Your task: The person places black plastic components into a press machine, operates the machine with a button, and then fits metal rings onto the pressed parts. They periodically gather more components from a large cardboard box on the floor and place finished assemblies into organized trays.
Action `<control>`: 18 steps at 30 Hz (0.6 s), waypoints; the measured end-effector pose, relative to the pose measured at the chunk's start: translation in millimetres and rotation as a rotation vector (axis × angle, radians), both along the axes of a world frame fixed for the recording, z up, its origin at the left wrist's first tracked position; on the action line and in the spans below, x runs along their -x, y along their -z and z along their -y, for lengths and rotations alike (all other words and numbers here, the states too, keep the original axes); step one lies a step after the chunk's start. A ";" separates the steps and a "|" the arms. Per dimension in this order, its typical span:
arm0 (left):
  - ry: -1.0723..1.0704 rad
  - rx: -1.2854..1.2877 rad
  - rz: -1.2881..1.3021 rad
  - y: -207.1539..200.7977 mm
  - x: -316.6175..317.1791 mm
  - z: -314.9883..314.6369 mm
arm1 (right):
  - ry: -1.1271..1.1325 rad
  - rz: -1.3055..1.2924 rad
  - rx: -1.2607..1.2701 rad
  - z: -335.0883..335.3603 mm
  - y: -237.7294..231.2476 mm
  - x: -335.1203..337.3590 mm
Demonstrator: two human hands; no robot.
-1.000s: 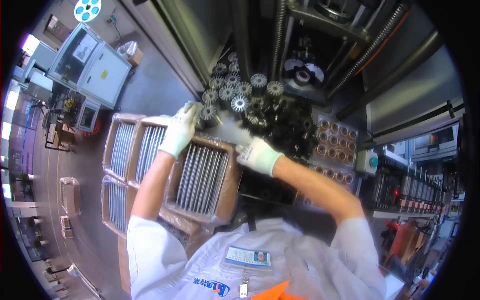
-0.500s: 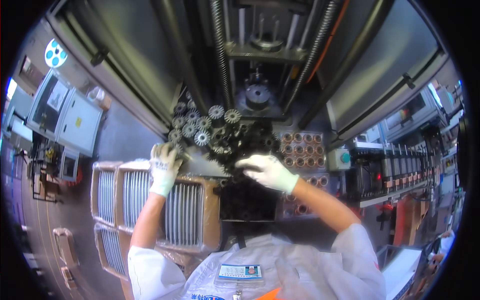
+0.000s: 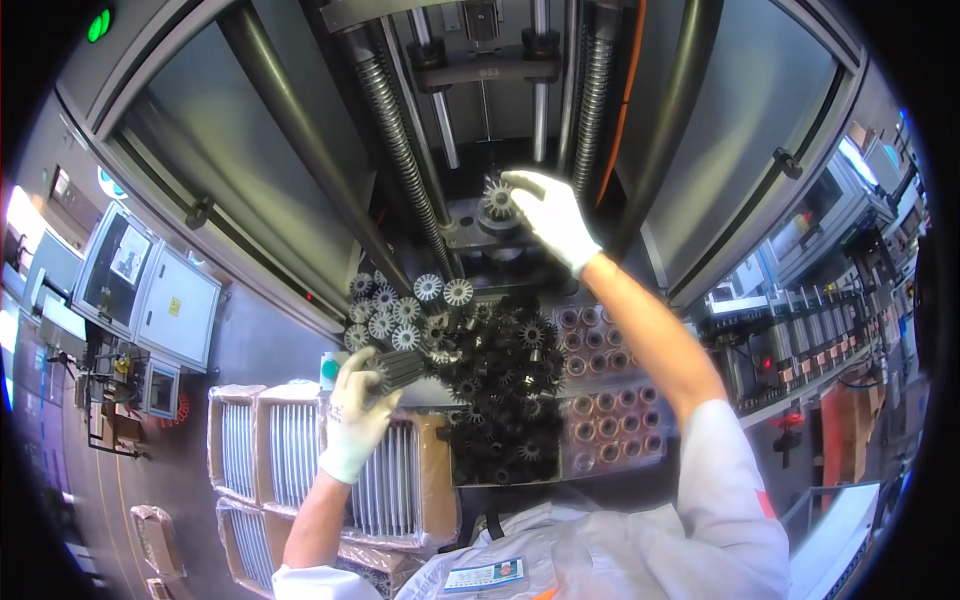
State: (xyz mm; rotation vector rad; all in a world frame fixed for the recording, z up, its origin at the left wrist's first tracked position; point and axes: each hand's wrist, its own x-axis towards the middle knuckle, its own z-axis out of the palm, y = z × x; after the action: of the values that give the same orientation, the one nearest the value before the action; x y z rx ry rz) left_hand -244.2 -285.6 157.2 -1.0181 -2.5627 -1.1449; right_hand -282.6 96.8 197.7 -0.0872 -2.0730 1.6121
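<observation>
My gloved left hand (image 3: 355, 420) is closed around a grey slotted metal core (image 3: 403, 368), lying on its side in the fingers above the boxes of shafts. Reaching far forward, my gloved right hand (image 3: 552, 215) has thumb and fingers at the edge of a dark toothed disc (image 3: 497, 198). That disc is over the round fixture (image 3: 499, 222) of the press; whether it rests there I cannot tell. A heap of black toothed discs (image 3: 510, 380) lies between my arms. Several standing slotted cores (image 3: 406, 337) are grouped left of the heap.
Clear trays of copper-coloured rings (image 3: 612, 428) sit right of the heap. Plastic-lined cartons of metal shafts (image 3: 293, 455) stand at the left. The press has threaded columns (image 3: 393, 130) and a thick dark bar (image 3: 300, 140) beside its opening. A crosshead (image 3: 485, 70) hangs above the fixture.
My right hand has gone from the black heap forward to the press fixture with a toothed disc. My left hand has drawn back from the cores, now holding one. The view has shifted.
</observation>
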 end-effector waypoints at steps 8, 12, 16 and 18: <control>0.038 -0.160 0.048 -7.4 34.5 -65.8 | 0.116 0.205 -0.155 -34.8 59.4 63.2; 0.088 -0.258 -0.023 -17.0 62.6 -108.8 | 0.097 0.234 -0.233 -38.9 63.7 63.1; 0.134 -0.308 -0.098 -18.2 105.7 -162.1 | 0.285 0.146 -0.308 -16.0 62.8 31.0; 0.151 -0.271 -0.129 -34.6 112.9 -191.9 | 0.267 0.038 -0.441 -16.3 77.2 1.3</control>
State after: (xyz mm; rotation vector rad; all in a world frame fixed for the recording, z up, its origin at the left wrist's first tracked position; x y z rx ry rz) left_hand -357.1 -93.7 191.8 -1.1893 -2.1892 -1.3697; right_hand -283.9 113.1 120.5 -0.2301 -2.2834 0.9827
